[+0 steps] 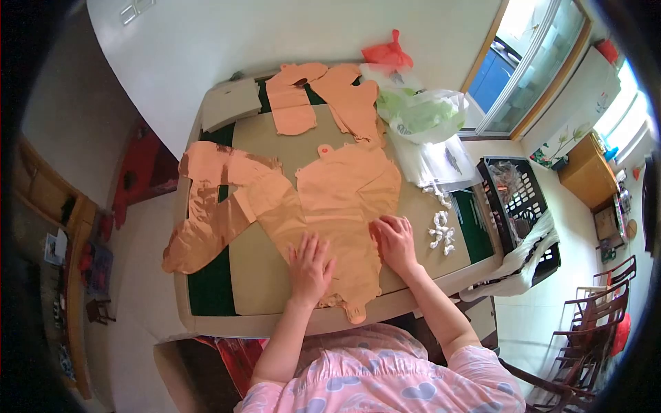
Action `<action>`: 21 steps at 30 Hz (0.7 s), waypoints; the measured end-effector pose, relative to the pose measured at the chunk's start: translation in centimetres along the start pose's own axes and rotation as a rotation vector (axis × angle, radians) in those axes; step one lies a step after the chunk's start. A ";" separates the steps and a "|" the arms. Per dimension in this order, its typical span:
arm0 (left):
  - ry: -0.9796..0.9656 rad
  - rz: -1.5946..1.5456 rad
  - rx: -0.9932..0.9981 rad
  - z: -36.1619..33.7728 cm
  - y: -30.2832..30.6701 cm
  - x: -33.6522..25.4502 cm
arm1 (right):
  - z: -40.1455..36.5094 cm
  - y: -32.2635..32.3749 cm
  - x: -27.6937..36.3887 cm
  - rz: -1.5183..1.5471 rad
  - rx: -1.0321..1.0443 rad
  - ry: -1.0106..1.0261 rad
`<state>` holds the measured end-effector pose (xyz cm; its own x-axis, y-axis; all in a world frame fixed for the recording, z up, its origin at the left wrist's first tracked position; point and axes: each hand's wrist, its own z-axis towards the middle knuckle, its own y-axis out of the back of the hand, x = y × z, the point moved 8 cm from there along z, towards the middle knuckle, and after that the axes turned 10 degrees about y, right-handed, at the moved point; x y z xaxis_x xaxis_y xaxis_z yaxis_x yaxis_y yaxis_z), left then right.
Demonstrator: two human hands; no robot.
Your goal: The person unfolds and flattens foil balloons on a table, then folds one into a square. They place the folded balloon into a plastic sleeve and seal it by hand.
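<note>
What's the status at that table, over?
Left hand flat on copper-coloured foil. Right hand at the foil's right edge, grip unclear. Foil spread out, creased. White pieces off to the right, clear of both hands.

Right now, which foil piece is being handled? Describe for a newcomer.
Find the table. At its near edge lies an orange foil piece. Unlike its neighbours, it has the left hand flat on it, the right hand at its edge.
</note>
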<state>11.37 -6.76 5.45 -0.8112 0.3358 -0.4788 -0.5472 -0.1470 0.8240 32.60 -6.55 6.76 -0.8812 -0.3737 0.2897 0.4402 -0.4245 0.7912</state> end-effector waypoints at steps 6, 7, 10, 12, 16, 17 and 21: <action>-0.138 -0.022 0.096 -0.3 -0.4 -2.0 | 1.3 0.6 -4.9 -0.114 -0.082 -0.288; -0.148 -0.024 0.102 -0.3 -0.5 -2.2 | 1.5 0.3 -5.4 -0.135 -0.060 -0.309; -0.160 -0.033 0.112 -0.6 -0.7 -2.4 | 1.9 -0.1 -6.2 -0.131 0.009 -0.353; -0.155 -0.044 0.111 -0.7 -0.9 -2.2 | 2.0 -0.4 -6.3 -0.123 0.027 -0.353; -0.153 -0.044 0.109 -0.7 -1.0 -2.1 | 2.2 -1.0 -7.0 -0.044 0.024 -0.337; -0.153 -0.043 0.107 -0.8 -1.0 -2.2 | 2.3 -1.3 -7.3 0.001 0.027 -0.341; -0.135 -0.028 0.136 -0.9 -1.3 -1.9 | 2.1 -3.2 -6.7 0.981 0.007 -0.729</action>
<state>13.44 -8.01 5.02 -0.7559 0.4610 -0.4648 -0.5288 -0.0115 0.8486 36.71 -0.94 3.48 -0.0670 0.0173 0.9976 0.9737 -0.2171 0.0692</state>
